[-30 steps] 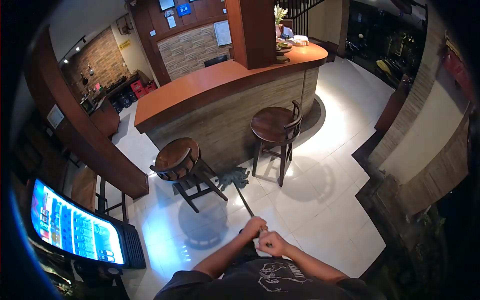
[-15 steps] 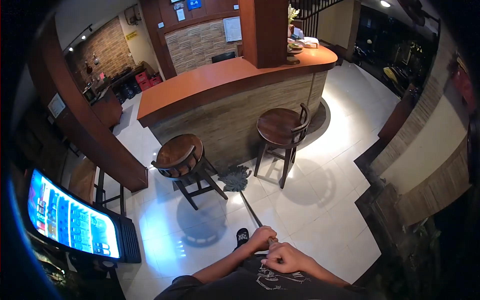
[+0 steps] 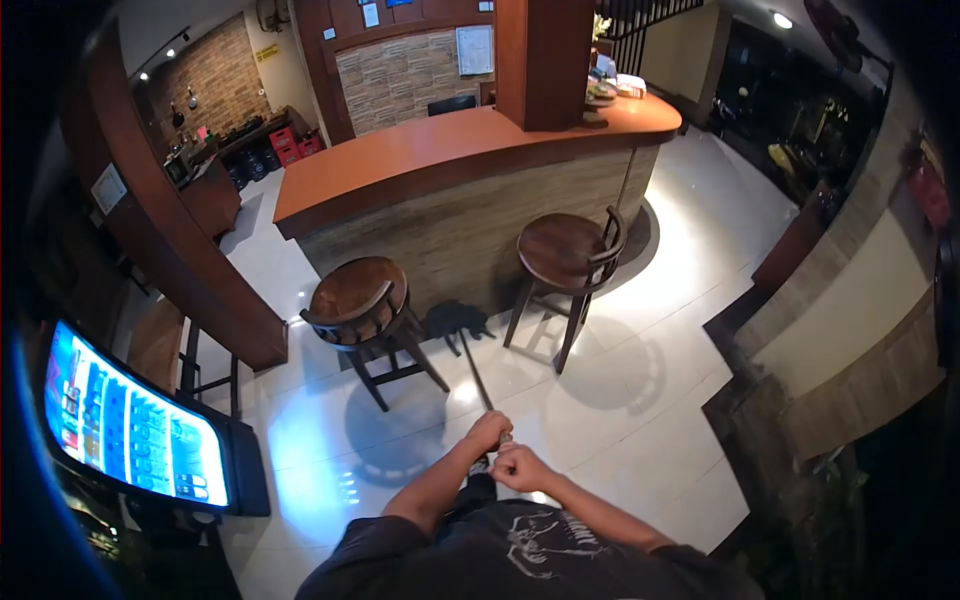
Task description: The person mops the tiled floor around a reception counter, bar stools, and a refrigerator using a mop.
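Note:
Both hands are wrapped round the handle of a mop [image 3: 478, 378], which slants forward and away from my body. My left hand [image 3: 489, 431] grips it a little farther along, and my right hand [image 3: 521, 468] is closed near its upper end. The dark mop head [image 3: 457, 319] lies on the tiled floor against the foot of the counter [image 3: 420, 265], between two wooden bar stools. The left stool [image 3: 360, 295] stands just beside the mop head; the right stool [image 3: 562, 252] is a short way off. A shoe [image 3: 480, 465] shows partly beneath my hands.
A lit drinks fridge [image 3: 140, 425] stands at the left, near a wooden pillar [image 3: 190, 230]. On the right, a dark stepped edge [image 3: 735, 340] borders the pale floor [image 3: 640, 440]. Red crates [image 3: 285, 146] sit at the back left.
The mop head has moved forward, up to the counter's base. Both hands have pushed forward with the handle, away from my body, and my arms are more stretched out.

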The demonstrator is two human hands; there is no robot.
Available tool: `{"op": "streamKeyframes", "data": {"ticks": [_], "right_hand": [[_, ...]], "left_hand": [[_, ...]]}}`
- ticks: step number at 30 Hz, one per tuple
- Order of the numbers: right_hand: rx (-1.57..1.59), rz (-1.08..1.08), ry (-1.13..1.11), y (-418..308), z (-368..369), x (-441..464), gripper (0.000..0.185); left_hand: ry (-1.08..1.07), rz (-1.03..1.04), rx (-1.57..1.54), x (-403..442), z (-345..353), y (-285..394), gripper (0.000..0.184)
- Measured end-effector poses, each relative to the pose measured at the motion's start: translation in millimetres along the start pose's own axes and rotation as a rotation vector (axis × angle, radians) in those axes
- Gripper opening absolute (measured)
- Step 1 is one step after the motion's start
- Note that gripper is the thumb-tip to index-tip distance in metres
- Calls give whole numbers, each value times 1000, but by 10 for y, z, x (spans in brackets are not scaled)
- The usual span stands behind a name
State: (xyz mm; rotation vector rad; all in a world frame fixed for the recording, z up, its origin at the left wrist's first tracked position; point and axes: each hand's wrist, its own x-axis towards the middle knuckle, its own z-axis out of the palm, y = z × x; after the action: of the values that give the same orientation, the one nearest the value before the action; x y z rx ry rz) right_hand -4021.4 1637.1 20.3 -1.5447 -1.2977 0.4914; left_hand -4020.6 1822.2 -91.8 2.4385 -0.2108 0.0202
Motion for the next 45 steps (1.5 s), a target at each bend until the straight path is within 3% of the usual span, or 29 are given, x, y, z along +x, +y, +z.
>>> {"op": "streamKeyframes", "data": {"ticks": [5, 9, 16, 19, 22, 25, 29, 30, 33, 35, 38, 40, 45], "right_hand": [[60, -31, -89, -1261, -651, 245, 39], [93, 31, -100, -1722, -808, 226, 41], [150, 1, 14, -1369, -536, 181, 34], [152, -52, 128, -1011, -327, 276, 34], [135, 68, 113, -520, -139, 307, 34], [3, 19, 108, -540, -230, 185, 34], [94, 105, 352, -1190, -634, -329, 35], [132, 112, 415, -1378, -711, -484, 35], [186, 170, 562, -1900, -950, -995, 32], [219, 133, 749, -2216, -1087, -1318, 32], [152, 219, 840, -2724, -1265, -1707, 30], [90, 159, 882, -2966, -1270, -1889, 28], [-17, 91, 952, -3021, -1255, -2282, 26]], "left_hand": [[-34, 55, 22, -85, -819, 1012, 21], [98, 153, -128, -186, -772, 1257, 30], [298, 183, -239, -237, -560, 1044, 35], [299, 143, -213, -166, -520, 695, 37], [262, 110, -90, -39, -395, 264, 33], [221, 133, -103, -7, -347, 322, 26], [318, 161, -214, 114, -168, 788, 25], [340, 282, -140, 151, -94, 834, 25], [90, 135, -53, 247, 119, 1439, 32], [172, 230, -210, 298, 344, 1962, 39], [204, 289, -301, 257, 605, 2653, 36], [172, 368, -358, 297, 750, 2978, 35], [10, 565, -339, 523, 1084, 3329, 21]]}}
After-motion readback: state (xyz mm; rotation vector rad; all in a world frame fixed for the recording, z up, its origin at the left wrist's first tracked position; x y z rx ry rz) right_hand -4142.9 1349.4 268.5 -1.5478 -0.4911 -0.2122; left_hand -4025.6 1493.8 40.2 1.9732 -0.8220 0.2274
